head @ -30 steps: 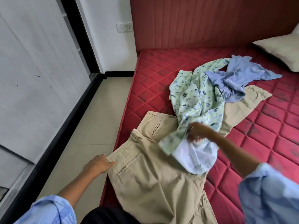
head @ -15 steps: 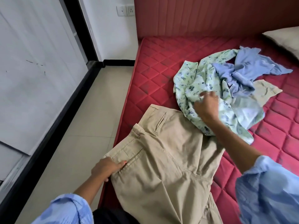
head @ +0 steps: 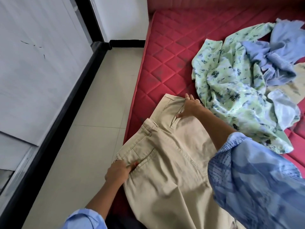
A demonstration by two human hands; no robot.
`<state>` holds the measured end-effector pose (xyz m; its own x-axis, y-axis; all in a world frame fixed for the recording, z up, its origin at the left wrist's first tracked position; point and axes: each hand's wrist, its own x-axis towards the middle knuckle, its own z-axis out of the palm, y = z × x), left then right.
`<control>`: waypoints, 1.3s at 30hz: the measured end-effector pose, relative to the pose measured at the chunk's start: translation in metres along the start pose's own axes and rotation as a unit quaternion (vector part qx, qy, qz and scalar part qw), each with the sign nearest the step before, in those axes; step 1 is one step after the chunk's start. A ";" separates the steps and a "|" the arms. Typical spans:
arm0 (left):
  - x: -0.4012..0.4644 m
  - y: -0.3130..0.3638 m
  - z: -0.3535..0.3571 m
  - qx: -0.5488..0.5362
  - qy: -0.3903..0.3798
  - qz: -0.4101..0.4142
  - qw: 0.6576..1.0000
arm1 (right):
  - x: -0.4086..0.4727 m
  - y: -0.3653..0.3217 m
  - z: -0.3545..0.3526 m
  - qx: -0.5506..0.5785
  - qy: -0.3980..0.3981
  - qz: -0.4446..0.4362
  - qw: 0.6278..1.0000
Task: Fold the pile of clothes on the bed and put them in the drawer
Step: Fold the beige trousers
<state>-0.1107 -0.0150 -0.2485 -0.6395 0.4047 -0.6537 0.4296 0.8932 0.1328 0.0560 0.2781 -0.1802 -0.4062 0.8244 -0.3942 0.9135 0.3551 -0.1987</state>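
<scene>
Spreading across the near corner of the red quilted mattress [head: 166, 52], the khaki trousers [head: 173, 162] lie waistband toward the bed's edge beside the tiled floor [head: 92, 129], legs running back under the person and out of view. They look like a mid-weight woven cotton: limp enough to fold anywhere, yet with body along the stitched waistband and pocket seams, so those firm edges are the sensible places to grip. Further in, a crumpled green floral garment [head: 231, 90] looks thin and slippery and would probably slide out of a loose fold; tangled with it is a soft blue garment [head: 279, 52], and a patch of beige cloth shows just beneath them, too hidden to name. The right hand [head: 189, 107] lies on the far end of the waistband, fingers curled over its edge and thumb by the pocket slit. The left hand [head: 118, 170] is clenched on the near waistband, fingertips tucked into the pocket opening.
</scene>
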 end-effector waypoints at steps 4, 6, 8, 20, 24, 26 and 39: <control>0.015 -0.003 0.001 -0.036 -0.044 -0.021 0.998 | -0.002 -0.002 0.013 0.052 0.029 0.030 0.998; 0.015 -0.005 0.001 -0.046 -0.034 -0.012 0.998 | -0.013 0.000 0.019 0.084 0.075 0.035 0.993; 0.008 -0.006 0.001 -0.055 -0.005 0.006 0.998 | -0.024 0.004 0.024 0.092 0.106 0.038 0.989; -0.033 -0.007 -0.034 -0.175 0.074 0.032 0.981 | -0.129 0.053 -0.031 0.255 0.038 0.023 0.966; -0.060 0.022 -0.110 -0.107 0.191 0.116 0.969 | -0.156 0.058 -0.106 0.281 0.155 0.027 0.947; -0.091 0.049 -0.168 -0.119 0.262 0.164 0.944 | -0.177 0.061 -0.153 0.331 0.231 0.012 0.915; -0.440 0.167 -0.454 -0.445 0.419 0.547 0.572 | -0.404 0.078 -0.440 0.588 0.499 -0.239 0.590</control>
<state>-0.0470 0.0452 0.3993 -0.5399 0.4359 0.7200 0.6083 -0.3892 0.6917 0.3015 0.1671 0.3584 0.1403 0.8113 0.5675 -0.1865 0.5845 -0.7896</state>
